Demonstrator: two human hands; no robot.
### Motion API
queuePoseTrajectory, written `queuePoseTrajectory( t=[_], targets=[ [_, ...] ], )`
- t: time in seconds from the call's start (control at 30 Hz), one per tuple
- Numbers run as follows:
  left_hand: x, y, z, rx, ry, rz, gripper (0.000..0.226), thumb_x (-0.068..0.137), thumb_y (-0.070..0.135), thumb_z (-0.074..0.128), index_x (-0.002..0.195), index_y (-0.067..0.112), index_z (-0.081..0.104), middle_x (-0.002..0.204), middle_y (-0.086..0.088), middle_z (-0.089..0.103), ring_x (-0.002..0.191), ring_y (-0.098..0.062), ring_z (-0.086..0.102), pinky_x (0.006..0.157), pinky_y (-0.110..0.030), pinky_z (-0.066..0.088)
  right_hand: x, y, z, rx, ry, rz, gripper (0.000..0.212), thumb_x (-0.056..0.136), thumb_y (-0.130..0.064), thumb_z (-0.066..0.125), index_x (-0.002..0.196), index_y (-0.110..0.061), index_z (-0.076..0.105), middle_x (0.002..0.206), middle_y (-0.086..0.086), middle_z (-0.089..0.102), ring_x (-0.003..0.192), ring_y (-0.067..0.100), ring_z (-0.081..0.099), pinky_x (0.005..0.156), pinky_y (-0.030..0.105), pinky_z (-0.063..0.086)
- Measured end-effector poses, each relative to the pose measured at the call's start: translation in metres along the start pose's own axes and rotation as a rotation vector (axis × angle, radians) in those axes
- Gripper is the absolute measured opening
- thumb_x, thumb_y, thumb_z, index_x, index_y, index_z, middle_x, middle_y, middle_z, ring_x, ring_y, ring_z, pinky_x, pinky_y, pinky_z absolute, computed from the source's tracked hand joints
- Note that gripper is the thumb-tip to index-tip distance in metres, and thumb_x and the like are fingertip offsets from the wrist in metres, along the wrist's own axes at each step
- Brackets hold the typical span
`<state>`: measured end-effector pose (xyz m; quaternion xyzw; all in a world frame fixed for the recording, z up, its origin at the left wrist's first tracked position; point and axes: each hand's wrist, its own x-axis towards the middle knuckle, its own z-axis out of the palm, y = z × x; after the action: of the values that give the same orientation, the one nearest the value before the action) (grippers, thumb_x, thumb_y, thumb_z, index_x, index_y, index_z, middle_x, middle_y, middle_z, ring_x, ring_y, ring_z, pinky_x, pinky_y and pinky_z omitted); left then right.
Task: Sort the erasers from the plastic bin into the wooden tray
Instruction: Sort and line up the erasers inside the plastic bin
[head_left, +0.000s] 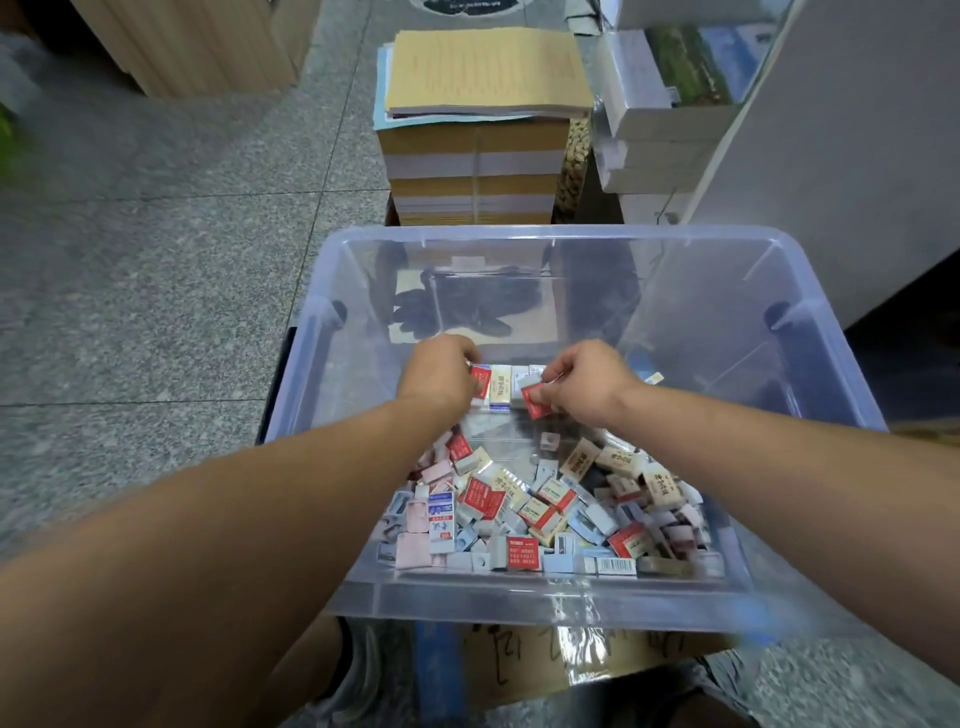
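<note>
Erasers (545, 509) sit in one big clear plastic bin (545, 231) with a bluish rim. They're heaped loose across the near half of its floor, way too many to count, easily dozens. They're small wrapped blocks: red sleeves with white print, beige ones with dark lettering, plus pale pink, white and blue-and-white ones, a few showing barcodes. The bin rests on a flattened cardboard sheet (519, 670) over a speckled grey tile floor (156, 260). Behind it is one tall stack of paper bundles (483, 67) with yellowish sheets on top.

Both arms reach in over the heap. The left hand (441, 371) is curled down over the left end of a neat row (506, 384) of erasers standing side by side at the middle of the bin. I count about four in view there, with the hands hiding the rest. Its fingertips are tucked under, so I can't tell if they're gripping anything. The right hand (587, 384) pinches one red eraser (537, 401) between thumb and forefinger, tilted, just in front of that row.
</note>
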<state>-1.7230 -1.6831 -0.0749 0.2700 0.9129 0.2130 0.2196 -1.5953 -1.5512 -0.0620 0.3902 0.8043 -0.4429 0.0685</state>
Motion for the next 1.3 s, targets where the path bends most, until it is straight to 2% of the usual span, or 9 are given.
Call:
queuePoseTrajectory(
  t=[0.13, 0.27, 0.43, 0.67, 0.87, 1.0, 1.17, 1.23, 1.3],
  targets=[
    [0.005, -0.003, 0.008, 0.02, 0.059, 0.005, 0.008, 0.086, 0.016, 0.078, 0.088, 0.019, 0.07, 0.087, -0.001, 0.072, 0.086, -0.024, 0.068, 0.08, -0.038, 0.057, 0.021, -0.007, 0.017, -0.043, 0.065, 0.07, 0.022, 0.081, -0.032, 0.085, 0.082, -0.011, 0.078, 0.079, 0.004, 0.074, 0.078, 0.021, 0.068, 0.075, 0.032, 0.056],
    [0.012, -0.002, 0.012, 0.043, 0.095, 0.01, 0.01, 0.09, 0.023, 0.076, 0.084, 0.017, 0.072, 0.082, -0.001, 0.071, 0.079, -0.022, 0.066, 0.076, -0.036, 0.057, 0.032, -0.007, 0.03, -0.049, 0.072, 0.04, 0.024, 0.084, -0.032, 0.083, 0.08, -0.01, 0.075, 0.076, 0.004, 0.072, 0.075, 0.021, 0.066, 0.07, 0.031, 0.051],
    [0.015, -0.007, 0.015, 0.122, 0.075, 0.006, 0.018, 0.094, 0.028, 0.07, 0.082, 0.015, 0.069, 0.079, -0.005, 0.069, 0.078, -0.027, 0.064, 0.069, -0.033, 0.05, 0.034, -0.006, 0.036, -0.21, 0.094, -0.052, 0.029, 0.088, -0.041, 0.076, 0.075, -0.017, 0.066, 0.076, 0.002, 0.069, 0.077, 0.024, 0.065, 0.07, 0.033, 0.052],
    [-0.003, -0.01, 0.017, 0.156, 0.045, 0.041, 0.017, 0.088, 0.03, 0.072, 0.103, 0.025, 0.064, 0.102, 0.0, 0.061, 0.087, -0.022, 0.063, 0.08, -0.037, 0.055, 0.024, 0.001, 0.03, -0.301, -0.025, -0.145, 0.03, 0.086, -0.03, 0.08, 0.107, -0.02, 0.061, 0.098, 0.001, 0.068, 0.085, 0.021, 0.064, 0.072, 0.031, 0.05],
    [-0.003, -0.012, 0.016, 0.198, 0.005, 0.103, 0.036, 0.087, 0.02, 0.075, 0.121, 0.021, 0.062, 0.12, -0.004, 0.058, 0.103, -0.024, 0.06, 0.09, -0.037, 0.052, 0.023, -0.005, 0.033, -0.417, 0.009, -0.205, 0.016, 0.09, -0.031, 0.073, 0.089, -0.027, 0.058, 0.091, -0.001, 0.068, 0.082, 0.022, 0.063, 0.071, 0.034, 0.052],
    [0.001, -0.01, 0.014, 0.238, 0.025, 0.123, 0.034, 0.091, 0.023, 0.074, 0.123, 0.021, 0.062, 0.126, -0.004, 0.059, 0.108, -0.025, 0.06, 0.095, -0.042, 0.051, 0.024, -0.008, 0.033, -0.456, 0.014, -0.216, 0.02, 0.09, -0.036, 0.073, 0.087, -0.028, 0.055, 0.084, -0.003, 0.062, 0.079, 0.022, 0.06, 0.067, 0.032, 0.046],
    [-0.003, -0.004, 0.008, 0.324, 0.02, 0.147, 0.035, 0.088, 0.028, 0.077, 0.119, 0.023, 0.061, 0.12, -0.003, 0.06, 0.105, -0.025, 0.06, 0.092, -0.04, 0.049, 0.018, -0.005, 0.022, -0.44, -0.115, -0.205, 0.021, 0.089, -0.03, 0.076, 0.079, -0.027, 0.057, 0.084, -0.005, 0.064, 0.081, 0.019, 0.063, 0.069, 0.032, 0.049],
    [-0.005, 0.0, 0.002, 0.312, -0.001, 0.147, 0.031, 0.088, 0.029, 0.077, 0.113, 0.023, 0.059, 0.114, -0.002, 0.058, 0.099, -0.024, 0.06, 0.087, -0.038, 0.05, 0.013, -0.004, 0.014, -0.436, -0.194, -0.194, 0.009, 0.089, -0.026, 0.076, 0.088, -0.021, 0.068, 0.089, -0.003, 0.069, 0.084, 0.019, 0.066, 0.075, 0.034, 0.055],
    [-0.01, 0.009, -0.01, 0.248, -0.024, 0.142, 0.019, 0.09, 0.028, 0.073, 0.101, 0.026, 0.058, 0.105, 0.001, 0.062, 0.091, -0.022, 0.059, 0.077, -0.035, 0.049, 0.005, -0.004, 0.007, -0.446, -0.238, -0.195, 0.008, 0.09, -0.024, 0.074, 0.094, -0.017, 0.072, 0.091, -0.002, 0.07, 0.083, 0.018, 0.067, 0.074, 0.031, 0.056]
  ],
)
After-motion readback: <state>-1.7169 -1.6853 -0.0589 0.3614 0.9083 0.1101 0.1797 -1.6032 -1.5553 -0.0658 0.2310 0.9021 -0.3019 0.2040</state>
